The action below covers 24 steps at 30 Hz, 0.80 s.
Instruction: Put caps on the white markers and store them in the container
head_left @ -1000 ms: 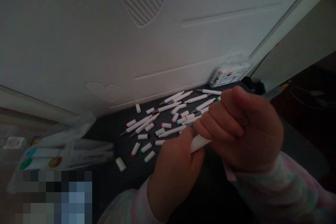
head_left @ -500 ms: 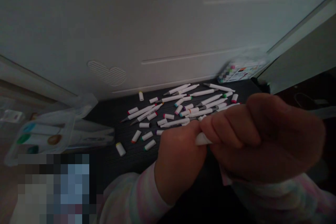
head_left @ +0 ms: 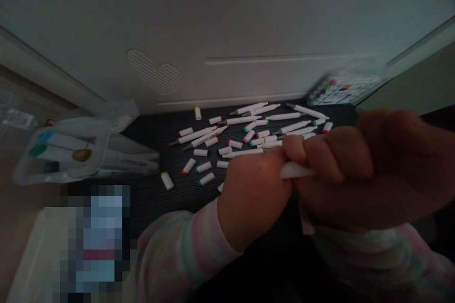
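Both my hands are closed around a white marker held above the dark table. My left hand grips one end, and its fingers are mostly hidden behind the back of the hand. My right hand has its fingers curled round the other end. A short white stretch of the marker shows between the two hands. Behind them lie several uncapped white markers with grey tips and loose white caps with coloured ends.
At the left, a clear plastic case with a few capped markers lies on the table. A see-through pack of markers leans against the pale panel at the back right. A blurred, pixelated patch covers the lower left.
A longer stretch of the white marker shows between my hands. The view has shifted, so the table's things sit higher and slightly to the right. Both hands remain closed.
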Each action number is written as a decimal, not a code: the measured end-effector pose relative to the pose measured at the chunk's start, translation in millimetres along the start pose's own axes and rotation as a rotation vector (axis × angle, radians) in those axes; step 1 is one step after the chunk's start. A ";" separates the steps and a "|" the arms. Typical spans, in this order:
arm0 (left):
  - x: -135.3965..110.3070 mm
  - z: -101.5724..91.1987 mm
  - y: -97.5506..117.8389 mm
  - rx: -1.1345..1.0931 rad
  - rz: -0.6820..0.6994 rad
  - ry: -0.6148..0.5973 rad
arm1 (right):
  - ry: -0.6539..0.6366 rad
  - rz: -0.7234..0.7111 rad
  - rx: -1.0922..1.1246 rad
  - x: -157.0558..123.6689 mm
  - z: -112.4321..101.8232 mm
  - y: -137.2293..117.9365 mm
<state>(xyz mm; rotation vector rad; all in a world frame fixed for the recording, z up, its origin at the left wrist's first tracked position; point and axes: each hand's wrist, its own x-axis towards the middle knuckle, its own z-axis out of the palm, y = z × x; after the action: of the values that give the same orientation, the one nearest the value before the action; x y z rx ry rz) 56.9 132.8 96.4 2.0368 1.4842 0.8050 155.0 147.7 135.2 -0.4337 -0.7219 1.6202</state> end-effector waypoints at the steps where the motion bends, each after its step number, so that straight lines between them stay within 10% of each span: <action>1: -0.4 -0.2 0.0 0.003 0.005 -0.001 | -0.009 0.006 0.007 -0.8 -0.3 -0.1; 24: 2.3 -6.4 0.9 0.054 -0.009 -0.243 | 0.126 0.126 -0.096 19.9 -8.8 -3.1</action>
<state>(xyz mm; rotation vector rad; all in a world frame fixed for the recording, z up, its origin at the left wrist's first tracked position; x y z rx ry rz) 53.5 135.1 101.9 2.0817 1.3899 0.4966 159.3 169.2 133.2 -0.6565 -0.6901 1.6637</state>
